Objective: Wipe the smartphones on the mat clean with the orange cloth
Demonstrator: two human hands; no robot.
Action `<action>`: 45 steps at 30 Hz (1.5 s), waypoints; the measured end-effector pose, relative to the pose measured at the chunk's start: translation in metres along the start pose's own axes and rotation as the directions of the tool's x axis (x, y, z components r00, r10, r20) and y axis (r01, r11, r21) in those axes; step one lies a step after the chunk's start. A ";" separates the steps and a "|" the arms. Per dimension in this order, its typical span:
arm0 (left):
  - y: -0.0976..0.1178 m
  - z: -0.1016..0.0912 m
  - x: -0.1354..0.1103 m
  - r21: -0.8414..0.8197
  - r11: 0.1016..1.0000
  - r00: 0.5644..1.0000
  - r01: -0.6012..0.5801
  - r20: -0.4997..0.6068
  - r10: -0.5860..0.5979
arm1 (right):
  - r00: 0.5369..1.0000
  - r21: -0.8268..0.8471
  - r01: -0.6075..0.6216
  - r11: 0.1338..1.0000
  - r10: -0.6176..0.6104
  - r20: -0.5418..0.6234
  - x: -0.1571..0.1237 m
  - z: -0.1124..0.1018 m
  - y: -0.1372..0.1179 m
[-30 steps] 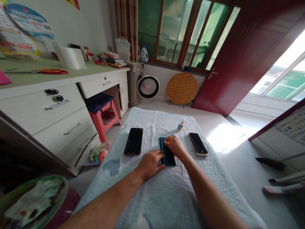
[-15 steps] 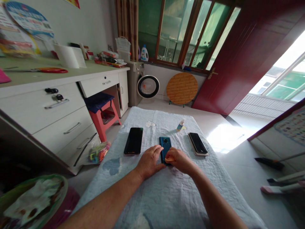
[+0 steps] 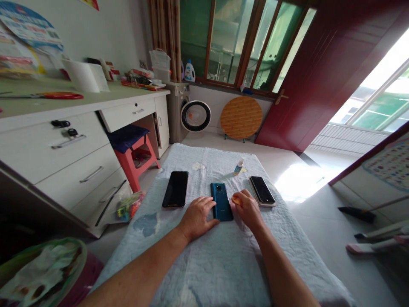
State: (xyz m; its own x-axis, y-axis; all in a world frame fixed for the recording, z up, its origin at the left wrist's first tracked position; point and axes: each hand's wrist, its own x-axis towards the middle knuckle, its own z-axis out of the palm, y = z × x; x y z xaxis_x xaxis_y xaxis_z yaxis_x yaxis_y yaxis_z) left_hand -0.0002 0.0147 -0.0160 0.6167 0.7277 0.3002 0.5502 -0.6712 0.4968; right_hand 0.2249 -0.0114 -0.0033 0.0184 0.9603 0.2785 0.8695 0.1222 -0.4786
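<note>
A blue smartphone [image 3: 223, 204] lies back up on the cloth-covered table, its camera block at the far end. My left hand [image 3: 198, 216] holds it at the left edge, fingers along the side and thumb by the near corner. Just right of the phone, my right hand [image 3: 247, 209] is closed on a small orange cloth [image 3: 236, 200], mostly hidden by the fingers. A larger black-screened phone [image 3: 175, 189] lies to the left. On the right, a dark phone [image 3: 262, 189] rests on a pale flat item [image 3: 270, 204]. A small spray bottle [image 3: 238, 167] stands upright behind.
The table wears a pale blue quilted cloth [image 3: 230, 264]. A white desk [image 3: 79, 145] with drawers runs along the left, a red stool [image 3: 132, 160] tucked beside it. A bin [image 3: 81, 264] stands at lower left. Beyond are a washing machine [image 3: 177, 113] and a round wooden board [image 3: 241, 117].
My right hand has moved right with the orange cloth, off the blue phone's back, uncovering its lower half. My left hand stays at the phone's edge. The view has shifted slightly.
</note>
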 end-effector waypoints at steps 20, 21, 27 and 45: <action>0.002 -0.006 0.005 -0.482 0.863 0.976 0.153 -0.063 -0.208 | 0.968 -0.221 -0.155 0.963 0.103 -0.231 -0.002 0.006 0.007; 0.002 -0.007 0.005 -0.492 0.858 0.976 0.151 -0.065 -0.209 | 0.963 -0.219 -0.136 0.966 0.077 -0.257 -0.003 0.006 0.005; 0.003 -0.010 0.006 -0.531 0.830 0.973 0.168 -0.047 -0.227 | 0.933 -0.202 0.046 0.978 -0.115 -0.342 -0.010 0.001 -0.022; -0.001 -0.002 0.008 -0.695 0.663 0.949 0.279 0.093 -0.301 | 0.989 -0.152 -0.141 0.978 0.133 -0.065 -0.012 0.027 -0.047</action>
State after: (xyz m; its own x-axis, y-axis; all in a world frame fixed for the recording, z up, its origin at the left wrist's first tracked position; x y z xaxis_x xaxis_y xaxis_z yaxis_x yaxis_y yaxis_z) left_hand 0.0033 0.0219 -0.0128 0.4721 0.8795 0.0594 0.1456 -0.1442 0.9788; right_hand 0.1708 -0.0222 -0.0069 0.1660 0.9495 0.2664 0.9231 -0.0546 -0.3806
